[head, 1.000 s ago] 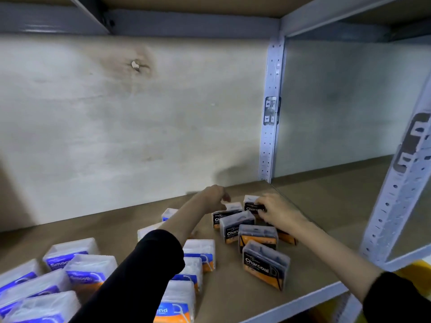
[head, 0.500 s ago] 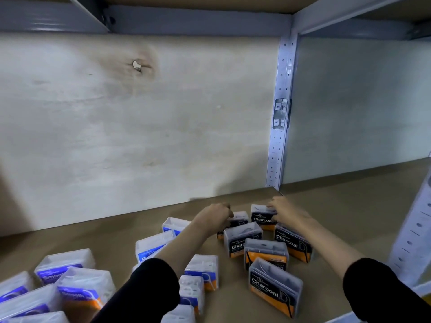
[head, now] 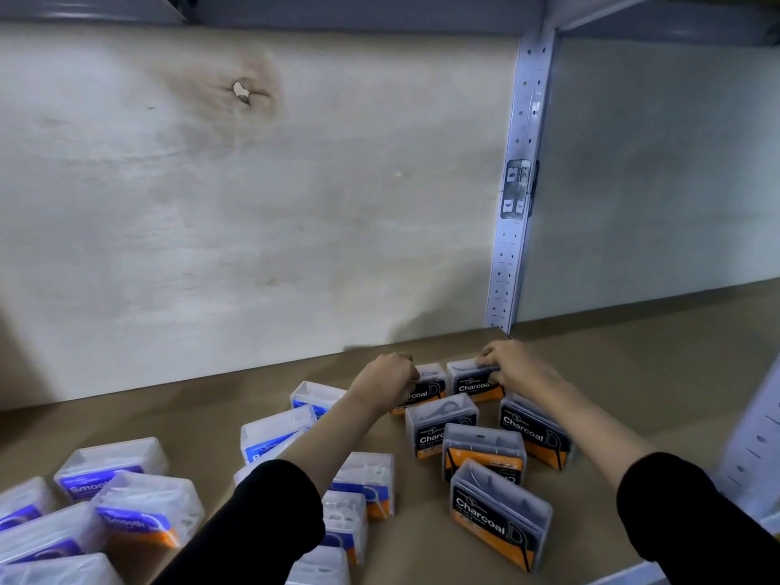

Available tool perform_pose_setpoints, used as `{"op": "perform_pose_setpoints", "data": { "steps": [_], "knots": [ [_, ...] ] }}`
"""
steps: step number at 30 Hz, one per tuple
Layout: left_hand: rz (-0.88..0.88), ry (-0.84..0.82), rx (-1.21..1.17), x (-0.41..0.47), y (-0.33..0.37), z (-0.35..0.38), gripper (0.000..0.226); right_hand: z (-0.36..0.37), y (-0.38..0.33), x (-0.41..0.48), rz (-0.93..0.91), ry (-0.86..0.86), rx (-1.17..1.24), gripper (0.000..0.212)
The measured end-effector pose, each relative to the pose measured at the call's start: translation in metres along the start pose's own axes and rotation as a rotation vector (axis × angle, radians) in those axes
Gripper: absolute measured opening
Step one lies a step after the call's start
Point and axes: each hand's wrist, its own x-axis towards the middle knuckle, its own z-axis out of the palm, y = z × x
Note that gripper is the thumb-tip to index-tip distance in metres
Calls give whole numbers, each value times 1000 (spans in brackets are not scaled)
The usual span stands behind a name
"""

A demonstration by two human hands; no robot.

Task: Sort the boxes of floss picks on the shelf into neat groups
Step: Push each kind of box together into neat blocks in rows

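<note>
Charcoal boxes (head: 483, 447) being grouped: left hand (head: 384, 380) grips rear-left box (head: 431, 385), right hand (head: 517, 371) grips rear-right box (head: 469, 381); next, probably butt them flush.

A pale plywood back panel (head: 295, 225) fills most of the view, marked by a dark knot (head: 242, 91) near its top. A perforated grey metal upright (head: 521, 120) divides two bays — a brown shelf board (head: 633, 365) runs below, a grey steel beam (head: 337, 10) overhead. Soft, even light.
</note>
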Motion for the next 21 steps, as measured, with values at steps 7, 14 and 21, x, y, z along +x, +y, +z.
{"op": "perform_pose_setpoints", "data": {
  "steps": [7, 14, 21],
  "knots": [
    [19, 5, -25, -4, 3, -1, 33, -5, -5, -3, -72, -3, -102, 39],
    [45, -15, -58, -7, 2, -8, 34, -14, -11, -20, -102, 0, -115, 34],
    [191, 7, -135, -19, 24, -24, 28, -37, -4, -60, -107, -59, -63, 24]
  ]
}}
